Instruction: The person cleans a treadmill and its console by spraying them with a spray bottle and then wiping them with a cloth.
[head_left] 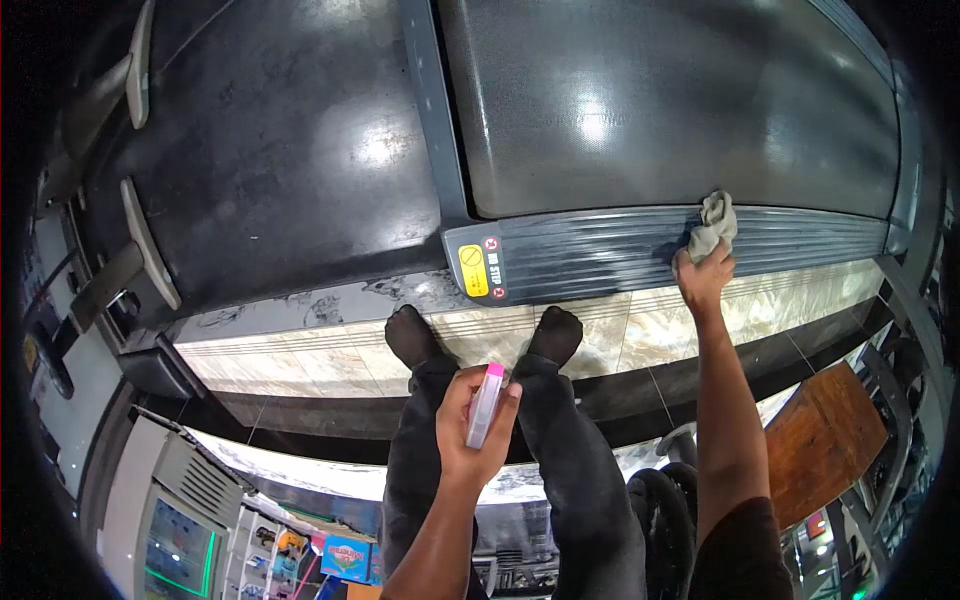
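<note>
My left hand (pixel 476 425) is closed around a small, flat, clear bottle with a pink top (pixel 486 405), held upright in front of my legs. My right hand (pixel 706 270) grips a crumpled beige-grey cloth (pixel 714 225). The cloth lies against the ridged grey side rail (pixel 600 245) of a treadmill, and its upper end reaches the edge of the black running belt (pixel 680 110). A yellow "NO STEP" label (pixel 474 270) is stuck on the left end of that rail.
My feet in dark socks (pixel 555 335) stand on a marble-patterned step (pixel 640 315). Left lies another dark surface (pixel 290 150) with grey handles (pixel 150 245). Below are a monitor-like machine (pixel 175 520), a blue box (pixel 347 558) and, at right, a wooden board (pixel 825 445).
</note>
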